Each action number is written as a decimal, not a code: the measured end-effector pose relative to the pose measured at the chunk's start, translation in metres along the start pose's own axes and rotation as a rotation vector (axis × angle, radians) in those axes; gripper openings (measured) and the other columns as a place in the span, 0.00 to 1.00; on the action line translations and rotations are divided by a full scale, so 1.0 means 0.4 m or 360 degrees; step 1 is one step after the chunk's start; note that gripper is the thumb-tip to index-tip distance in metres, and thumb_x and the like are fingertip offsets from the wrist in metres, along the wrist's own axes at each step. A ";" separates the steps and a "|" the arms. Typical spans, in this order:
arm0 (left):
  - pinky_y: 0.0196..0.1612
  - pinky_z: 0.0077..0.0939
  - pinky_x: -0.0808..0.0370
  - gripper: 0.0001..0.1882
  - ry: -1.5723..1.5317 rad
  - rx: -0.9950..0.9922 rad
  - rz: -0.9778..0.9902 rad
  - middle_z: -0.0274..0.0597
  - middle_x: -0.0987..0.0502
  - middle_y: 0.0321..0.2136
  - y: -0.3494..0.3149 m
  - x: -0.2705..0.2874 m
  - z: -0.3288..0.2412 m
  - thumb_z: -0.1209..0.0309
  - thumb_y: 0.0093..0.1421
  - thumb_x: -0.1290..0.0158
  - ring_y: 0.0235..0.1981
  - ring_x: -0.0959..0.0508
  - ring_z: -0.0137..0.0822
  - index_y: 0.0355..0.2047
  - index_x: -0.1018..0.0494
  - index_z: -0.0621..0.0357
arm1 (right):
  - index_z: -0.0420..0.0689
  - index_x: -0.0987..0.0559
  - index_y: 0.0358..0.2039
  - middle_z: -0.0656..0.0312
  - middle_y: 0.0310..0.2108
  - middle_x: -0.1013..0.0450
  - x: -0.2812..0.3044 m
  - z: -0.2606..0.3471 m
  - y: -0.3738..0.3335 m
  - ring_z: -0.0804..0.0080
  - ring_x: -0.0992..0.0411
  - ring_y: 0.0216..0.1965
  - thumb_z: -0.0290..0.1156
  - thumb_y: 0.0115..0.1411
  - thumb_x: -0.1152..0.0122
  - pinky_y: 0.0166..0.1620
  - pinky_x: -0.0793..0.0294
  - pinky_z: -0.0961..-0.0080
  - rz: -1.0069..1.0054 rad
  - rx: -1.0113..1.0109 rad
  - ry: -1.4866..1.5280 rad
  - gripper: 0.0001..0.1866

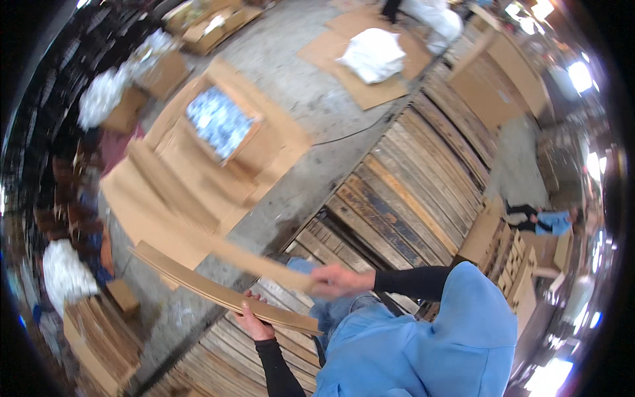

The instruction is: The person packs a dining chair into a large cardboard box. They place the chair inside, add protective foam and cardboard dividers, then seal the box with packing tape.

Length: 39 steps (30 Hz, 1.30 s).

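Note:
My left hand point(254, 320) is closed around a stack of long, narrow cardboard strips point(215, 288), its thumb along the near side. The stack slants from the upper left down towards my lap. Closed on the end of a single cardboard strip point(250, 260), my right hand point(340, 281) is smeared by motion. That strip stretches out to the left above the stack, apart from it near my hands; its far end blurs into the cardboard behind. Ahead on the floor, a box point(247, 142) with blue-and-white contents rests on spread cardboard sheets point(284, 129).
Beside me runs a long platform of worn wooden slats point(403, 178). A white bundle point(374, 56) lies on flat cardboard farther off. Cardboard boxes with white bags point(106, 96) line the left. To the right stands a partitioned cardboard box point(509, 261), and beyond it a person in blue point(554, 221).

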<state>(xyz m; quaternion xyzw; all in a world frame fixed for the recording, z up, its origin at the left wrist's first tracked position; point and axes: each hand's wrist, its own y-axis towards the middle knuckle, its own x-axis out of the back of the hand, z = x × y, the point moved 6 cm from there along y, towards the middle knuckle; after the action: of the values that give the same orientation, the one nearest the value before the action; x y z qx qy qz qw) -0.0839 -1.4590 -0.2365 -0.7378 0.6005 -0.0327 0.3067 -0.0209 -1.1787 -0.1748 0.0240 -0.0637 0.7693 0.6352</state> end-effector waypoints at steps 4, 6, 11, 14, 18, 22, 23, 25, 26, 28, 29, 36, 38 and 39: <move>0.54 0.44 0.23 0.34 -0.0292 0.0185 0.0412 0.42 0.24 0.50 -0.095 -0.219 0.080 0.40 0.67 0.49 0.50 0.23 0.39 0.58 0.34 0.54 | 0.38 0.29 0.35 0.47 0.32 0.32 0.000 0.071 -0.273 0.44 0.30 0.35 0.34 0.64 0.40 0.40 0.27 0.55 0.0038 0.0115 -0.0199 0.12; 0.52 0.41 0.23 0.34 -0.0239 0.0137 0.0463 0.42 0.24 0.48 -0.154 -0.270 0.094 0.37 0.66 0.51 0.49 0.23 0.39 0.56 0.31 0.55 | 0.37 0.29 0.36 0.46 0.34 0.32 0.043 0.100 -0.332 0.42 0.30 0.38 0.35 0.65 0.40 0.42 0.27 0.53 0.0023 0.0167 -0.0252 0.13; 0.52 0.41 0.23 0.33 -0.0107 0.0175 0.0434 0.39 0.23 0.46 -0.270 -0.458 0.114 0.36 0.66 0.51 0.48 0.23 0.36 0.55 0.28 0.51 | 0.36 0.29 0.38 0.45 0.36 0.31 0.173 0.125 -0.456 0.41 0.29 0.40 0.38 0.66 0.42 0.45 0.27 0.49 -0.0014 0.0244 -0.0405 0.15; 0.54 0.41 0.25 0.32 -0.0063 0.0131 0.0509 0.41 0.24 0.48 -0.295 -0.627 0.141 0.40 0.67 0.50 0.50 0.24 0.38 0.56 0.29 0.54 | 0.37 0.28 0.39 0.45 0.38 0.31 0.293 0.099 -0.507 0.40 0.28 0.41 0.39 0.67 0.44 0.46 0.27 0.50 -0.0169 0.0332 -0.0337 0.15; 0.54 0.43 0.25 0.31 0.0111 0.0032 0.0663 0.42 0.24 0.49 -0.375 -0.930 0.209 0.41 0.67 0.51 0.52 0.24 0.39 0.56 0.29 0.54 | 0.39 0.27 0.44 0.45 0.40 0.29 0.516 0.050 -0.596 0.40 0.28 0.44 0.40 0.69 0.46 0.46 0.27 0.50 -0.0244 0.0316 -0.0320 0.15; 0.55 0.44 0.25 0.32 0.0129 -0.0027 0.0663 0.43 0.24 0.51 -0.458 -1.200 0.302 0.42 0.67 0.53 0.53 0.24 0.40 0.57 0.29 0.56 | 0.41 0.26 0.50 0.45 0.41 0.29 0.767 0.048 -0.682 0.41 0.28 0.44 0.40 0.69 0.46 0.45 0.26 0.48 -0.0303 0.0488 -0.0475 0.17; 0.56 0.46 0.25 0.33 0.0157 0.0038 0.0739 0.46 0.25 0.53 -0.440 -1.267 0.338 0.43 0.66 0.52 0.54 0.24 0.43 0.59 0.29 0.57 | 0.41 0.25 0.49 0.45 0.41 0.29 0.842 0.054 -0.711 0.42 0.27 0.43 0.39 0.68 0.45 0.44 0.26 0.49 -0.0382 0.0533 -0.0543 0.16; 0.56 0.47 0.25 0.33 0.0247 -0.0112 0.0798 0.49 0.25 0.54 -0.509 -1.425 0.393 0.45 0.66 0.51 0.55 0.24 0.45 0.59 0.30 0.60 | 0.44 0.27 0.53 0.47 0.41 0.28 0.974 0.041 -0.764 0.44 0.26 0.43 0.39 0.65 0.42 0.44 0.25 0.51 -0.0456 0.0238 -0.0758 0.19; 0.56 0.47 0.26 0.34 0.0278 -0.0191 0.0827 0.50 0.25 0.54 -0.562 -1.523 0.414 0.46 0.65 0.50 0.55 0.24 0.46 0.59 0.31 0.61 | 0.45 0.29 0.55 0.48 0.41 0.28 1.039 0.047 -0.786 0.46 0.25 0.43 0.39 0.64 0.41 0.44 0.25 0.51 -0.0522 0.0103 -0.0841 0.22; 0.57 0.48 0.26 0.34 0.0510 -0.0555 0.0899 0.53 0.27 0.55 -0.577 -1.649 0.482 0.49 0.65 0.49 0.56 0.25 0.49 0.60 0.32 0.64 | 0.41 0.31 0.58 0.47 0.43 0.28 1.163 0.091 -0.816 0.46 0.25 0.43 0.37 0.60 0.36 0.44 0.23 0.54 -0.0820 0.0023 -0.0830 0.28; 0.57 0.48 0.26 0.34 0.0519 -0.0597 0.0958 0.55 0.27 0.55 -0.596 -1.714 0.513 0.50 0.65 0.49 0.56 0.26 0.50 0.60 0.33 0.65 | 0.39 0.32 0.59 0.46 0.43 0.28 1.226 0.114 -0.824 0.46 0.25 0.43 0.36 0.58 0.34 0.44 0.23 0.55 -0.0962 -0.0008 -0.0826 0.31; 0.63 0.47 0.33 0.33 0.0338 -0.0219 0.1465 0.54 0.34 0.62 -0.825 -2.210 0.719 0.57 0.66 0.49 0.62 0.32 0.50 0.64 0.41 0.66 | 0.49 0.39 0.69 0.52 0.42 0.27 1.701 0.162 -0.942 0.50 0.23 0.40 0.38 0.53 0.26 0.40 0.22 0.58 -0.1619 -0.0107 -0.0737 0.45; 0.64 0.46 0.35 0.33 0.0319 -0.0110 0.1703 0.52 0.35 0.63 -0.820 -2.328 0.812 0.59 0.66 0.50 0.63 0.33 0.48 0.65 0.42 0.64 | 0.49 0.39 0.70 0.53 0.41 0.27 1.829 0.130 -1.002 0.49 0.23 0.39 0.40 0.53 0.25 0.40 0.21 0.58 -0.1714 -0.0097 -0.0712 0.47; 0.65 0.46 0.35 0.33 0.0316 -0.0054 0.1823 0.51 0.36 0.64 -0.814 -2.384 0.867 0.60 0.66 0.50 0.64 0.34 0.47 0.66 0.43 0.63 | 0.47 0.37 0.69 0.51 0.43 0.25 1.897 0.114 -1.039 0.47 0.22 0.40 0.41 0.50 0.22 0.44 0.20 0.60 -0.1810 -0.0124 -0.0708 0.48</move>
<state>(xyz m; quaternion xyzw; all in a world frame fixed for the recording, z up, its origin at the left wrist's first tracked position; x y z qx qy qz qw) 0.0788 -0.4221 -0.0519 -0.2935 0.9302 0.0790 0.2058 0.2389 -0.3684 -0.0122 0.1910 -0.2000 0.2832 0.9183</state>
